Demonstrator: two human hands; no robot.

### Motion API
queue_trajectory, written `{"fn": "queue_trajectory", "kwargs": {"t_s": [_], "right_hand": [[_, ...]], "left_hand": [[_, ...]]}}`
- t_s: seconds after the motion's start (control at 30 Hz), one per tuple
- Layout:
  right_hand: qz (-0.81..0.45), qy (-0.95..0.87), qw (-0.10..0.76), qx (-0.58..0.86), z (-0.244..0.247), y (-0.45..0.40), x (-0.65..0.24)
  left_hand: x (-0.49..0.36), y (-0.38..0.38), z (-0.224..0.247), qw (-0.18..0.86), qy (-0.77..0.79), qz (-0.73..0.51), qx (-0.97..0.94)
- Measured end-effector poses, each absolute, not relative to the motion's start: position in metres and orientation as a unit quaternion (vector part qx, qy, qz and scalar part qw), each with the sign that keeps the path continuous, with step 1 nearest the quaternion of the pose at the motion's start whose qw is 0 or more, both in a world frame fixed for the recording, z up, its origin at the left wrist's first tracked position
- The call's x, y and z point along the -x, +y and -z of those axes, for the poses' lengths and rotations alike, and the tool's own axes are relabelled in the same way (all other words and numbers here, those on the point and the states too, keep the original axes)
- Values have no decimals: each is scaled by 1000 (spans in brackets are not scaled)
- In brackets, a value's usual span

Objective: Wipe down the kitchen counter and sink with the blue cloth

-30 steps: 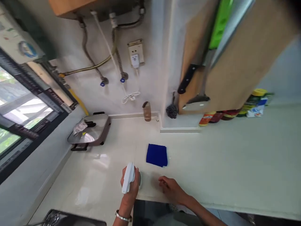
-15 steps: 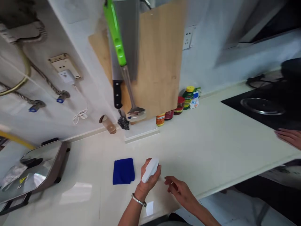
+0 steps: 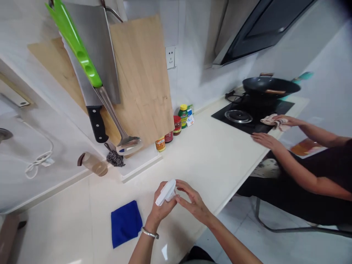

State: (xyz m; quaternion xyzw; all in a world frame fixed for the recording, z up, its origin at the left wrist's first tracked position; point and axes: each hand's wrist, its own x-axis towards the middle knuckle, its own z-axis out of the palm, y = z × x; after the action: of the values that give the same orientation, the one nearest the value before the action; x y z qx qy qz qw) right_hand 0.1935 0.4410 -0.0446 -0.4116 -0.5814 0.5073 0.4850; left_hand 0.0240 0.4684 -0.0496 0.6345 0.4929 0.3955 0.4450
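Observation:
My left hand (image 3: pixel 162 205), with a silver bangle at the wrist, is closed around a white spray bottle (image 3: pixel 167 191) above the counter. From above I see mostly its white head; the body is hidden by the hand. My right hand (image 3: pixel 194 203) has come up on the other side, its thumb and fingers bent around the bottle's right side near the head. Left of both hands, a folded blue cloth (image 3: pixel 126 223) lies flat on the white counter (image 3: pixel 209 154).
A co-worker's hand wipes the black cooktop (image 3: pixel 233 126) with a cloth (image 3: pixel 275 121); the other rests on the counter edge. A wok (image 3: pixel 271 86) stands behind. Cutting board (image 3: pixel 143 73), cleaver (image 3: pixel 96 123) and green-handled ladle (image 3: pixel 82 55) hang ahead. Jars (image 3: pixel 177 124) line the wall.
My view has swung right, bringing the co-worker and wok into sight. My right hand has moved in to the spray bottle, which stays in my left hand.

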Motion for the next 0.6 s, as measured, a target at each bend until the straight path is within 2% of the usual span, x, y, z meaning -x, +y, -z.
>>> {"fn": "queue_trajectory", "kwargs": {"t_s": [0.13,0.23,0.5,0.6], "right_hand": [[-514,-590,467,411,40,450,-185],[-531,-610,420,412,32,457,-185],[-643,-618,286,351,11,490,-183],[-672,-592,262,359,13,495,-180]], "left_hand": [[-17,466,69,464,462,-393,-645],[-14,470,74,481,434,-384,-658],[-1,489,58,585,380,-298,-651],[7,493,53,609,340,-283,-658]]}}
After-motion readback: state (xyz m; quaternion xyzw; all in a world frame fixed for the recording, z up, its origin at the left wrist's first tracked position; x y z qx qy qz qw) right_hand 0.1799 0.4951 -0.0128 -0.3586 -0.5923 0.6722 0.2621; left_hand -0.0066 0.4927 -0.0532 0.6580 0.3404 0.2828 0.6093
